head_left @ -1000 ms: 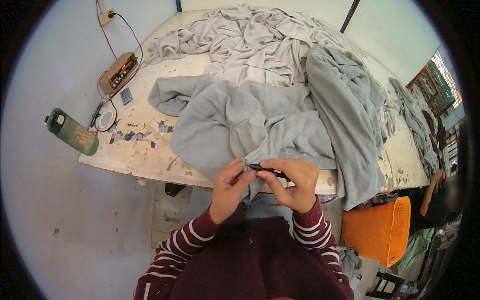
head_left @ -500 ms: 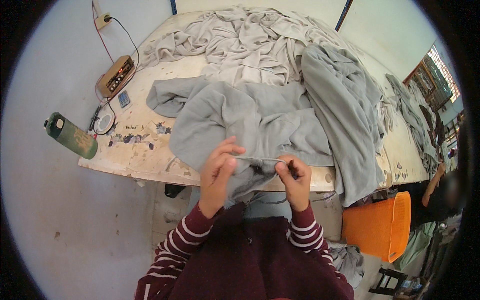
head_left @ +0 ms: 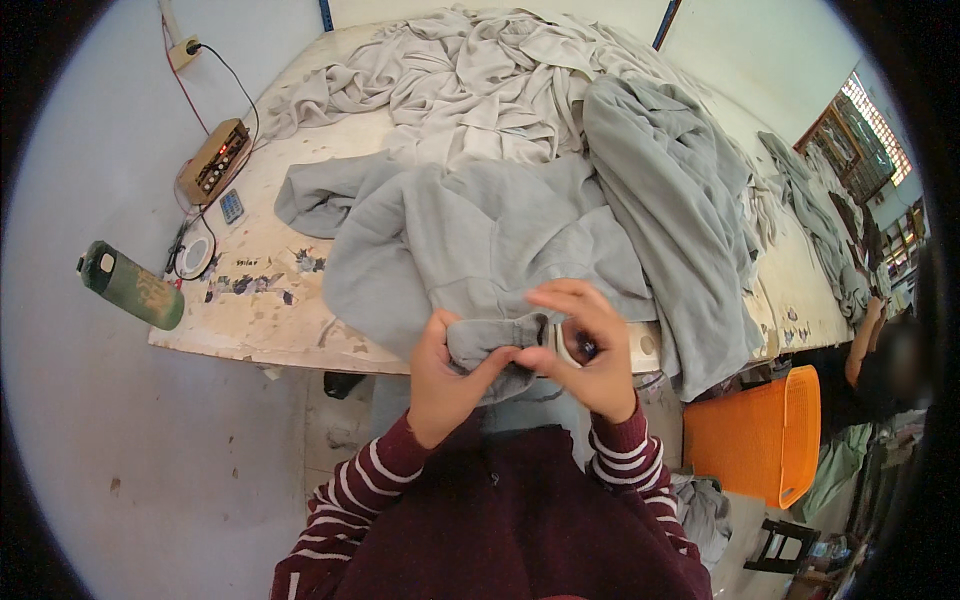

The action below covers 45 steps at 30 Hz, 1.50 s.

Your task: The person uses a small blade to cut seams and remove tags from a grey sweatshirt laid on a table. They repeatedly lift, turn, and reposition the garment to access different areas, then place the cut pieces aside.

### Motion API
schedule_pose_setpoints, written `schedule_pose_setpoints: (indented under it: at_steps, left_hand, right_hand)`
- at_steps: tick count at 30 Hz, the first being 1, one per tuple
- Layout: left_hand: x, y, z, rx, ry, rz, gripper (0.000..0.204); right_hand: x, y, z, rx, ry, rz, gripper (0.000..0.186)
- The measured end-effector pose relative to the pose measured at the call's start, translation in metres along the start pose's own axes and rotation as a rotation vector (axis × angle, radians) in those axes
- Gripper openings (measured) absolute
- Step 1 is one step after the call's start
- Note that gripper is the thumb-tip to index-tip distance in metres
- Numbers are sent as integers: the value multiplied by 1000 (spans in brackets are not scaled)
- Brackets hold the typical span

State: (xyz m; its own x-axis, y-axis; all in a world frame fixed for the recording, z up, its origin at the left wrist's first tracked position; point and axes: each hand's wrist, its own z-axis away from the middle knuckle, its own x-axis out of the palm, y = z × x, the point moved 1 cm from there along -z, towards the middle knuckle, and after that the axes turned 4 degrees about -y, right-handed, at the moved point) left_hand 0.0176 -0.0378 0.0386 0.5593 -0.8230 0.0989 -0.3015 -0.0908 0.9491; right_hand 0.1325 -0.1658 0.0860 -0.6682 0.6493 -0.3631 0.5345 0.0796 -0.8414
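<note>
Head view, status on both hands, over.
Left hand grips grey cloth. Right hand curled at its edge, dark object by palm. Green bottle clear, leftward.

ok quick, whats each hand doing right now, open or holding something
Left hand: closed on a bunched end of grey cloth.
Right hand: loosely curved around a small dark object, thumb at the cloth; whether it grips cannot be told.

A pale bluish wall [head_left: 120,400], marked with brown stains, fills the left of the frame; a socket [head_left: 183,52] sits on it at upper left. A whitish wall [head_left: 760,60] stands at upper right. The worktop [head_left: 285,335] spans the middle, its surface scuffed and patchy. Daylight shows through a latticed window [head_left: 880,120] at far upper right. Light-coloured floor [head_left: 742,550] and a black stool-like frame [head_left: 765,545] appear at lower right.
</note>
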Motion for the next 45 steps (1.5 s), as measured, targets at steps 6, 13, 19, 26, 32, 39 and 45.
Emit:
schedule_pose_setpoints:
  at_steps: [6,13,19,26,32,39,45]
  left_hand:
    - [3,3,1,65,-14,-265,42]
    - [2,7,-3,36,-12,-236,44]
    - [7,9,-2,27,-10,-281,44]
    - [9,13,-1,85,-7,-408,44]
    - [6,15,-3,62,-26,-376,42]
    - [7,17,-3,20,-44,-376,40]
    - [3,15,-8,-4,-61,-291,42]
  right_hand:
    - [11,16,-12,-68,-51,-101,21]
    - [-15,2,-2,4,175,255,36]
    - [-12,-6,16,207,50,62,30]
    - [-9,-6,13,104,55,240,23]
    - [-10,-13,7,-14,96,362,21]
    - [-17,-15,5,-69,16,441,22]
    - [-19,-18,7,-55,-8,470,21]
